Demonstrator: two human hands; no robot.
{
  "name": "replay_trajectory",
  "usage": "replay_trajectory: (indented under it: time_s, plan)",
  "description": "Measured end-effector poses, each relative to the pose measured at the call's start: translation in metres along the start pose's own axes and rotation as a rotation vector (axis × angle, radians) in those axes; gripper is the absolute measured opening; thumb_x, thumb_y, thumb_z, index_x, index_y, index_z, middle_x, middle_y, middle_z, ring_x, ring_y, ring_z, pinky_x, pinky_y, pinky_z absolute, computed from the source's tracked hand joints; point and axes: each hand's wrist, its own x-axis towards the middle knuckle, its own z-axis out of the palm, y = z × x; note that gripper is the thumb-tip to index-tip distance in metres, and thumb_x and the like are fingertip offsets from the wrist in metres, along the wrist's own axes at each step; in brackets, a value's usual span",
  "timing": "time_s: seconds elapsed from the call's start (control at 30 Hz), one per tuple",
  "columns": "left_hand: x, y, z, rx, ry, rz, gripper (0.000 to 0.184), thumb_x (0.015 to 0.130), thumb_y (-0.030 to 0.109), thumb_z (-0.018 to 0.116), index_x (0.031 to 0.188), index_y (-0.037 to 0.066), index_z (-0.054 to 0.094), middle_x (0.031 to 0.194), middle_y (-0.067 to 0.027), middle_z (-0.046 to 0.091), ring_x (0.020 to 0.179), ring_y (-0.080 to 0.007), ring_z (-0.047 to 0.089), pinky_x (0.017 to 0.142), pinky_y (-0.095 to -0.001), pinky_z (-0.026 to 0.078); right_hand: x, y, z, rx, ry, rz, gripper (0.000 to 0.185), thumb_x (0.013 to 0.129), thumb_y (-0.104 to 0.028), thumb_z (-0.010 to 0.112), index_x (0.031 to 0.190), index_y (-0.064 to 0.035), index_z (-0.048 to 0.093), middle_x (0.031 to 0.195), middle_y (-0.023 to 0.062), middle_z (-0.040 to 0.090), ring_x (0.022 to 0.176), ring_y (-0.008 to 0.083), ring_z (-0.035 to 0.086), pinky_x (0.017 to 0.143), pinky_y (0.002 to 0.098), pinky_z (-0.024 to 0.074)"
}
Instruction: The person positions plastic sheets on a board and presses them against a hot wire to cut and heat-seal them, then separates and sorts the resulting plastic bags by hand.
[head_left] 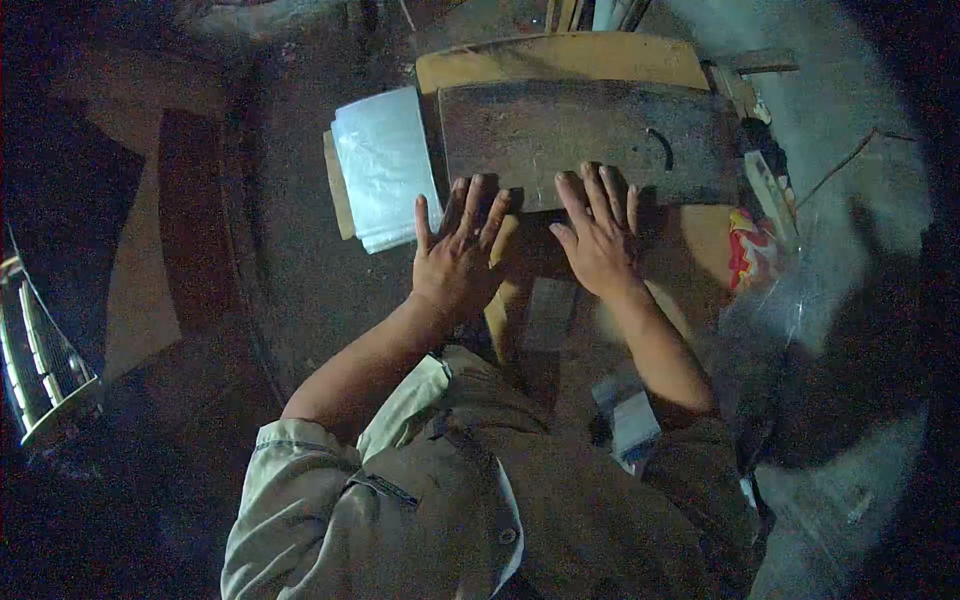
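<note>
Along the curve-marked board (570, 130), left hand (455, 255) and right hand (603, 245) lie spread

single head-worn view, facing forward and steeply down, at arm's length

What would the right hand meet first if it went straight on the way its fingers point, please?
Most likely the dark board: the fingertips of the right hand overlap its near edge here, though whether they touch or hover is hard to tell.

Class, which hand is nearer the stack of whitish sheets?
The left hand: its little finger is at the edge of the sheets, while the right hand is nearer the curved black mark.
</note>
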Motion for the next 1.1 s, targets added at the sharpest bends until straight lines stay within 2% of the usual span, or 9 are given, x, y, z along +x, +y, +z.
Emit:
replay_trajectory:
  time_s: [0.1, 0.17, 0.27, 0.47, 0.53, 0.73, 0.83, 1.03, 1.1]
  plan:
    - [-0.004, 0.005, 0.007, -0.031, 0.013, -0.014, 0.081, 0.081, 0.049, 0.056, 0.146, 0.017, 0.018, 0.151, -0.0143, 0.014, 0.140, -0.0291, 0.014, 0.107, -0.0615, 0.001, -0.004, 0.008, 0.005, -0.016, 0.016, -0.012, 0.056, 0.090, -0.034, 0.053, 0.141, -0.0188, 0.034, 0.148, 0.0121, 0.023, 0.138, 0.0323, 0.017, 0.109, 0.0563, 0.0082]
    - [-0.009, 0.007, 0.011, -0.028, 0.041, -0.008, 0.083, 0.081, 0.051, 0.055, 0.146, 0.016, 0.017, 0.151, -0.0152, 0.013, 0.140, -0.0300, 0.014, 0.107, -0.0612, 0.001, -0.008, 0.012, 0.008, -0.068, 0.071, -0.020, 0.061, 0.085, -0.037, 0.058, 0.140, -0.0227, 0.036, 0.146, 0.0104, 0.029, 0.136, 0.0305, 0.022, 0.109, 0.0567, 0.0136]
    - [-0.011, 0.009, 0.007, 0.034, -0.015, -0.002, 0.083, 0.080, 0.050, 0.055, 0.146, 0.014, 0.018, 0.151, -0.0152, 0.013, 0.140, -0.0304, 0.014, 0.107, -0.0610, 0.002, -0.012, 0.016, 0.009, -0.051, 0.082, -0.020, 0.062, 0.084, -0.039, 0.058, 0.140, -0.0224, 0.036, 0.146, 0.0092, 0.028, 0.136, 0.0290, 0.022, 0.109, 0.0561, 0.0131]
    - [-0.014, 0.012, 0.008, -0.017, 0.023, -0.028, 0.084, 0.079, 0.046, 0.058, 0.145, 0.013, 0.020, 0.151, -0.0143, 0.016, 0.140, -0.0285, 0.014, 0.108, -0.0610, 0.002, -0.015, 0.022, 0.007, -0.020, 0.114, -0.027, 0.064, 0.084, -0.039, 0.059, 0.140, -0.0209, 0.036, 0.148, 0.0088, 0.027, 0.136, 0.0291, 0.023, 0.109, 0.0559, 0.0127]
    - [-0.013, 0.012, 0.010, 0.106, 0.002, -0.051, 0.085, 0.079, 0.046, 0.059, 0.145, 0.012, 0.020, 0.150, -0.0133, 0.019, 0.140, -0.0271, 0.015, 0.108, -0.0605, 0.002, -0.017, 0.024, 0.009, -0.022, 0.117, -0.021, 0.064, 0.084, -0.039, 0.059, 0.140, -0.0202, 0.036, 0.148, 0.0091, 0.027, 0.136, 0.0294, 0.023, 0.109, 0.0560, 0.0123]
    - [-0.017, 0.011, 0.004, 0.030, 0.017, -0.059, 0.086, 0.079, 0.049, 0.059, 0.145, 0.009, 0.020, 0.149, -0.0124, 0.021, 0.139, -0.0263, 0.017, 0.108, -0.0601, 0.002, -0.020, 0.026, 0.009, -0.023, 0.084, 0.010, 0.065, 0.084, -0.038, 0.059, 0.141, -0.0185, 0.034, 0.148, 0.0104, 0.026, 0.137, 0.0299, 0.021, 0.110, 0.0549, 0.0094]
    - [-0.017, 0.009, 0.003, 0.006, 0.003, -0.046, 0.087, 0.081, 0.055, 0.052, 0.145, 0.009, 0.017, 0.151, -0.0137, 0.016, 0.140, -0.0279, 0.016, 0.106, -0.0623, -0.004, -0.022, 0.029, 0.012, -0.029, 0.120, 0.010, 0.064, 0.085, -0.037, 0.058, 0.141, -0.0185, 0.034, 0.148, 0.0108, 0.026, 0.137, 0.0303, 0.022, 0.110, 0.0547, 0.0093]
    - [-0.018, 0.006, 0.008, 0.038, -0.001, -0.036, 0.088, 0.080, 0.056, 0.053, 0.145, 0.008, 0.016, 0.151, -0.0137, 0.014, 0.140, -0.0282, 0.013, 0.106, -0.0624, -0.004, -0.024, 0.033, 0.012, -0.050, 0.118, 0.017, 0.064, 0.085, -0.037, 0.058, 0.141, -0.0157, 0.034, 0.148, 0.0110, 0.026, 0.137, 0.0304, 0.021, 0.110, 0.0546, 0.0090]
    - [-0.020, 0.007, 0.009, 0.016, 0.033, -0.033, 0.088, 0.080, 0.055, 0.054, 0.145, 0.009, 0.017, 0.152, -0.0135, 0.013, 0.141, -0.0282, 0.012, 0.106, -0.0621, -0.002, -0.025, 0.031, 0.006, -0.089, 0.106, 0.034, 0.063, 0.086, -0.034, 0.058, 0.140, -0.0139, 0.034, 0.148, 0.0127, 0.025, 0.135, 0.0326, 0.025, 0.110, 0.0510, 0.0158]
